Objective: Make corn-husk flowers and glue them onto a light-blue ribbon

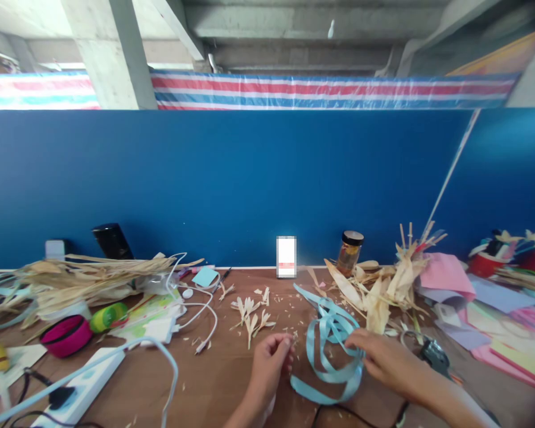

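Observation:
My left hand (pixel 271 361) hovers low over the brown table, thumb pressed to curled fingers; anything between them is too small to make out. Just right of it lies a loose tangle of light blue ribbon (pixel 323 342) in several loops. My right hand (pixel 377 355) reaches in from the right, its bent fingers closed on the ribbon's right side, with the fingertips partly hidden. Beyond my left hand are several small pale flowers made of husk-like strips (pixel 249 312), with tiny shavings scattered around them.
Dried corn husks (pixel 378 297) and a jar with a black lid (pixel 350 252) stand at the back right. Coloured paper (pixel 448 276) covers the right side. At left are more husks (pixel 93 279), a white cable (pixel 214 315), pink tape (pixel 66 336) and a power strip (pixel 87 380).

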Motion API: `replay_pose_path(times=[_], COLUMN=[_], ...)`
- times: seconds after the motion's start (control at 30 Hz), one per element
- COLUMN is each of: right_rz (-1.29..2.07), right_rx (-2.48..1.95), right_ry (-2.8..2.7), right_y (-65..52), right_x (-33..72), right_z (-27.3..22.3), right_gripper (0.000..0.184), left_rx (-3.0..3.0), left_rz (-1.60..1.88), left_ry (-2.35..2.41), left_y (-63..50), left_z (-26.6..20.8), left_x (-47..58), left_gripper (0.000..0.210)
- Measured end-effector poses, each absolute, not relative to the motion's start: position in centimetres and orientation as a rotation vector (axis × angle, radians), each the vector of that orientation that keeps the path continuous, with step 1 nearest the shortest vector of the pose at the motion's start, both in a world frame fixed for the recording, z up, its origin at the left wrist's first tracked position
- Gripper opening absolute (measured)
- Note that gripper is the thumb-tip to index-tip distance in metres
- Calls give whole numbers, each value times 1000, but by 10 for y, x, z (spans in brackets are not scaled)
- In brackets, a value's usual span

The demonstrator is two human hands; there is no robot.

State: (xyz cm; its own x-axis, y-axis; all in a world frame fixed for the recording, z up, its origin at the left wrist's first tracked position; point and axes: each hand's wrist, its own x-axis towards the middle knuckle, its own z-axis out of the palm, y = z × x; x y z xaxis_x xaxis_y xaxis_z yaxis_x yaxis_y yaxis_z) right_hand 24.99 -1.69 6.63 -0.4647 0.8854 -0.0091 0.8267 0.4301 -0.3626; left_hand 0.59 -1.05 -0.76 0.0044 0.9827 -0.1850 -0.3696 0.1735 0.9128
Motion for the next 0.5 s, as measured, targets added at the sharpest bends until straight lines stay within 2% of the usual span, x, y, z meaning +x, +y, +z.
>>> replay_pose_path(times=[0.13, 0.3, 0.43, 0.5], right_rz=[540, 398, 323, 295], right_rx=[-1542, -1443, -1334, -1303], right_ry=[-2466, -2439, -2578, -2618], right_y=[-27, -1, 38, 51], right_x=[249, 204, 149, 123], right_z=[85, 110, 99, 85], right_gripper=[41, 23, 27, 37], left_rx=[780, 669, 730, 755], left_rz=[1252, 1054, 808, 758], left_ry=[1018, 862, 529, 441], left_y=[-11, -16, -24, -26], left_z=[-4, 6, 8, 7], left_x=[7, 4, -5, -9], left_gripper=[24, 17, 12, 12])
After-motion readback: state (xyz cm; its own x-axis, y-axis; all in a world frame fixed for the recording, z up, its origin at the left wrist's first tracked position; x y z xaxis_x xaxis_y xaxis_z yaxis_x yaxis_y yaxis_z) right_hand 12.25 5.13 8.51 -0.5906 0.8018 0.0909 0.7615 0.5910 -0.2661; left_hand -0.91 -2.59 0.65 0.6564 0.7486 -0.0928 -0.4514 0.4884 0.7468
